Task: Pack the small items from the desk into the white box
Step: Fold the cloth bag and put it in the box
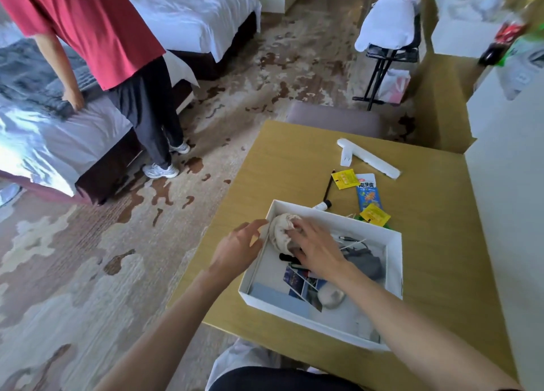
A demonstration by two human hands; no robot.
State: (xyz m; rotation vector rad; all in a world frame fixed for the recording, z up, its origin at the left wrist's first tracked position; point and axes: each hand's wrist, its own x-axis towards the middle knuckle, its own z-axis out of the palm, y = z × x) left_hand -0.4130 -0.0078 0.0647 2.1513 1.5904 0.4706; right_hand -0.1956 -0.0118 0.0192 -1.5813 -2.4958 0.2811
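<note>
The white box (393,245) sits on the yellow wooden desk (294,167). Inside it lie a beige cloth bundle (281,228), a grey pouch (366,262), photo cards (300,283), pens and a pale round lump (331,296). My right hand (316,245) rests on the beige bundle in the box's far left corner, fingers curled over it. My left hand (238,248) hovers open just outside the box's left wall. On the desk beyond the box lie two yellow sachets (345,178) (374,214), a blue snack packet (368,195), a black pen (328,189) and a small white tube (322,205).
A long white bar with a plug piece (371,159) lies near the desk's far edge. A white cabinet (506,214) borders the desk on the right. A grey stool (335,118) stands beyond the desk. A person in a red shirt (97,31) stands by the bed at left.
</note>
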